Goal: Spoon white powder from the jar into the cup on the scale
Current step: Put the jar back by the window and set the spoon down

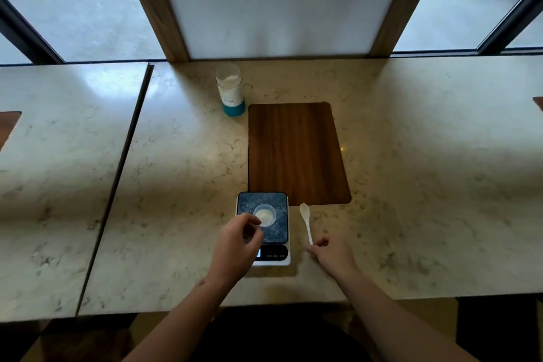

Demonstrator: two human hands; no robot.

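The white spoon (pixel 305 222) lies flat on the marble tabletop (pixel 411 156), just to the right of the scale (pixel 266 226). Its long axis runs away from the person: the bowl points to the far side, toward the wooden inlay (pixel 296 153), and the handle end points back to the right hand (pixel 330 253). The fingers of this hand are curled and touch the handle end; whether they really pinch it I cannot tell.

The small clear cup (pixel 265 214) stands upright on the dark plate of the scale, with some white powder inside. The left hand (pixel 235 244) is over the near left part of the scale, thumb and fingers bent close together at the rim of the cup, seemingly pinching it.

The jar (pixel 230 89) with the blue base stands upright and open at the far side, well apart from the scale, near the far left corner of the inlay.
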